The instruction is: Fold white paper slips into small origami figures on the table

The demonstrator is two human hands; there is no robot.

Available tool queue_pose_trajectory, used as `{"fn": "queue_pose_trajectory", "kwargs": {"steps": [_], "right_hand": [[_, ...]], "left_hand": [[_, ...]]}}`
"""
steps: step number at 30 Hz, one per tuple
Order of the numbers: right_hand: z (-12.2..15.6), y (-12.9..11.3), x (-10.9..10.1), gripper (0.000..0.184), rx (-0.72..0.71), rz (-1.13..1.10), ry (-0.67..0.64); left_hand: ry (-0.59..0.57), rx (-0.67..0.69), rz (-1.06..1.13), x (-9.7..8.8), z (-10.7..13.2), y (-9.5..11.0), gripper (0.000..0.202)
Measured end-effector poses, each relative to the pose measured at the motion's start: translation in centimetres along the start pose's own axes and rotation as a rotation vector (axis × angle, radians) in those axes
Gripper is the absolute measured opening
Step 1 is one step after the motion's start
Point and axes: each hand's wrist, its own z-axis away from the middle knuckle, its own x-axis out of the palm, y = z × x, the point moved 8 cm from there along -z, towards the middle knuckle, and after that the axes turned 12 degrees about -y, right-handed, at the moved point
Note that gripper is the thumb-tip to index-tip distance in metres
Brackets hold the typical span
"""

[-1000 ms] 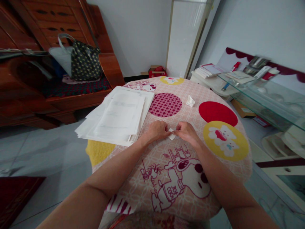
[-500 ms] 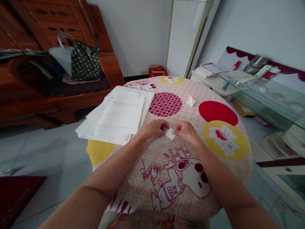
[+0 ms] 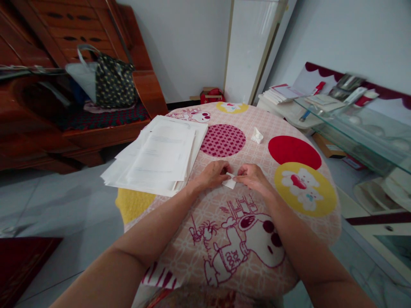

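Observation:
A small folded piece of white paper lies on the round table's pink cartoon-print cloth, between my two hands. My left hand pinches its left edge with curled fingers. My right hand pinches its right edge, fingers also curled. Both hands rest on the cloth near the middle of the table.
A stack of white printed sheets covers the table's left side and overhangs the edge. A small crumpled white paper sits further back. A wooden bench with a dotted bag stands at left, a glass shelf with books at right.
Both hands have kept their hold on the small paper. The left hand's fingers shifted slightly on its edge, and the paper moved a little between the hands.

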Motion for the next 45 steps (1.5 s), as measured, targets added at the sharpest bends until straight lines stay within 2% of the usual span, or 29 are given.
{"fn": "queue_pose_trajectory", "kwargs": {"steps": [3, 8, 10, 13, 17, 22, 26, 30, 33, 37, 40, 45], "right_hand": [[0.2, 0.2, 0.2, 0.016, 0.017, -0.137, -0.071], [0.5, -0.9, 0.7, 0.015, -0.081, -0.342, -0.137], [0.5, -1.3, 0.9, 0.014, -0.110, -0.414, -0.141], [0.6, -1.5, 1.3, 0.013, -0.117, -0.461, -0.128], [0.8, -1.4, 1.3, 0.012, -0.086, -0.442, -0.107], [0.5, -1.0, 1.0, 0.009, -0.096, -0.293, -0.100], [0.7, -1.9, 0.1, 0.018, -0.244, -0.104, -0.028], [1.6, -3.9, -0.8, 0.026, -0.378, 0.184, 0.146], [2.4, -5.3, -0.5, 0.026, -0.453, 0.424, 0.223], [2.6, -5.8, 0.6, 0.018, -0.482, 0.720, 0.219], [2.7, -5.8, 1.5, 0.018, -0.477, 0.886, 0.167], [2.7, -5.1, 2.4, 0.009, -0.427, 0.940, 0.000]], "left_hand": [[0.010, -0.029, 0.284, 0.0, 0.1, -1.0, 0.005], [0.003, -0.022, 0.818, 0.4, 0.2, -1.0, 0.019], [-0.022, -0.011, 0.899, 0.6, 0.2, -0.6, 0.021], [-0.061, 0.003, 0.909, 0.9, 0.4, -0.3, 0.023], [-0.090, 0.003, 0.739, 0.8, 0.6, -0.3, 0.017], [0.034, 0.071, 0.410, -0.5, 0.8, 0.4, 0.003], [0.090, 0.063, 0.263, -0.9, 1.0, 0.8, 0.004], [0.139, 0.039, 0.084, -1.3, 1.5, 1.4, 0.010], [0.174, 0.093, -0.055, -1.6, 1.7, 2.2, 0.011], [0.182, 0.230, -0.248, -1.4, 1.9, 3.3, 0.011], [0.141, 0.271, -0.380, -0.6, 1.9, 3.5, 0.013], [-0.007, 0.314, -0.524, 1.3, 2.1, 3.3, 0.013]]}}
